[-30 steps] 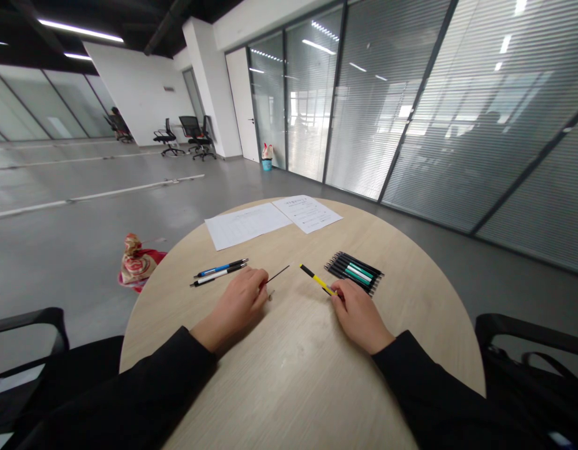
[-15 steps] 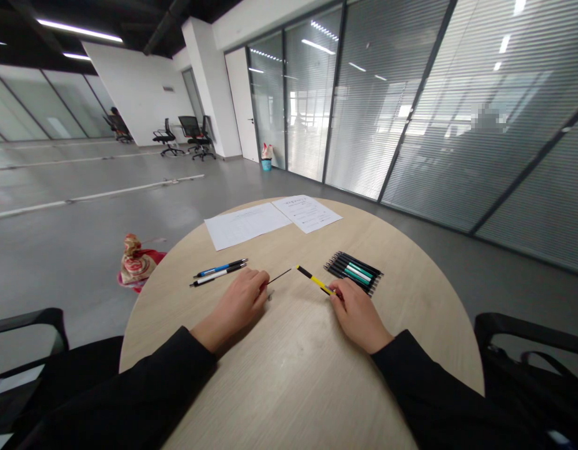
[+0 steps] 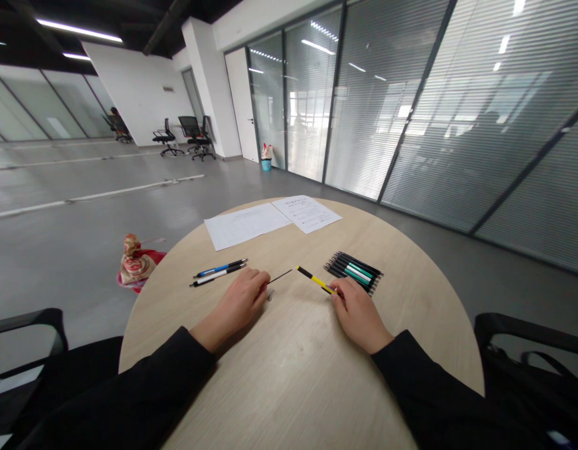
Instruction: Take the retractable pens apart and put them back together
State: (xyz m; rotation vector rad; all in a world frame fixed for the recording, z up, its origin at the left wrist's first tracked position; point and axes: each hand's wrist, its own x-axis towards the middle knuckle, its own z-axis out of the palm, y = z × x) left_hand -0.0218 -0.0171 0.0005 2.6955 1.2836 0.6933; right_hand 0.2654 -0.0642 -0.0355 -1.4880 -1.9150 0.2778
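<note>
Between the fingertips of my left hand (image 3: 244,300) is a thin dark pen refill (image 3: 281,275), its free end pointing right. My right hand (image 3: 358,315) pinches a yellow and black pen barrel (image 3: 317,280), which slants up to the left. The refill's tip and the barrel's open end face each other with a small gap between them. Just beyond my left hand lie a blue and black pen (image 3: 220,269) and a white and black pen (image 3: 218,275). Close to my right hand is a row of several black pens (image 3: 345,262), a few with green or white grips.
Two printed sheets, a left paper (image 3: 246,225) and a right paper (image 3: 308,214), lie at the far side of the round wooden table (image 3: 289,387). Chairs flank the table, with a black armrest (image 3: 527,331) at right. A patterned cloth bundle (image 3: 136,262) is beyond the left edge.
</note>
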